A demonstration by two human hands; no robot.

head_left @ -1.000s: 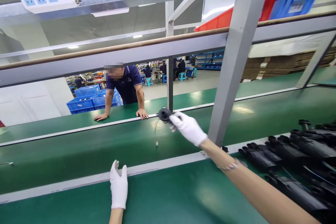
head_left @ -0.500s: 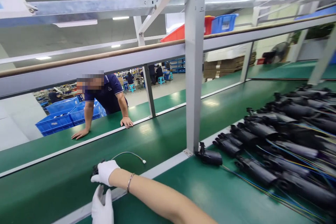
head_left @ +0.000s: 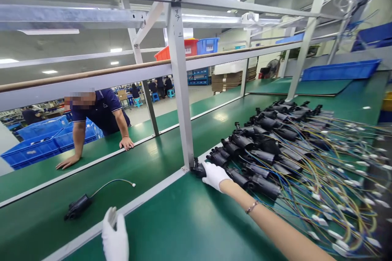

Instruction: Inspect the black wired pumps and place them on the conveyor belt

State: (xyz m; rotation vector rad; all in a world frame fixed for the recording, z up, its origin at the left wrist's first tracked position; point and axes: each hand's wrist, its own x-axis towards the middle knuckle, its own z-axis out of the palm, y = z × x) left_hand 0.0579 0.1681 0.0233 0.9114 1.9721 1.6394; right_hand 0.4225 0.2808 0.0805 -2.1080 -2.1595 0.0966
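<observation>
My right hand (head_left: 215, 176), in a white glove, grips a black cylindrical part (head_left: 199, 170) at the foot of the metal post; the glove hides part of it. In a white glove too, my left hand (head_left: 115, 234) is open and holds nothing, thumb and fingers apart, near the metal strip. Beyond it, a single black cylindrical part with a wire lead (head_left: 79, 206) lies on the green surface, its white connector pointing right. Right of my right hand lies a mass of similar black parts (head_left: 265, 187), with coloured wires and white connectors trailing toward the right.
An upright metal post (head_left: 180, 89) rises just beyond my right hand. A raised metal strip (head_left: 153, 195) divides the green surfaces. Across the bench, a person (head_left: 101, 114) leans with both hands on the far surface. Blue bins (head_left: 33, 147) stand behind; a blue tray (head_left: 339, 70) lies far right.
My right hand has left the black part on the far green surface and moved right onto another by the post. The view has turned right. My left hand stays open.
</observation>
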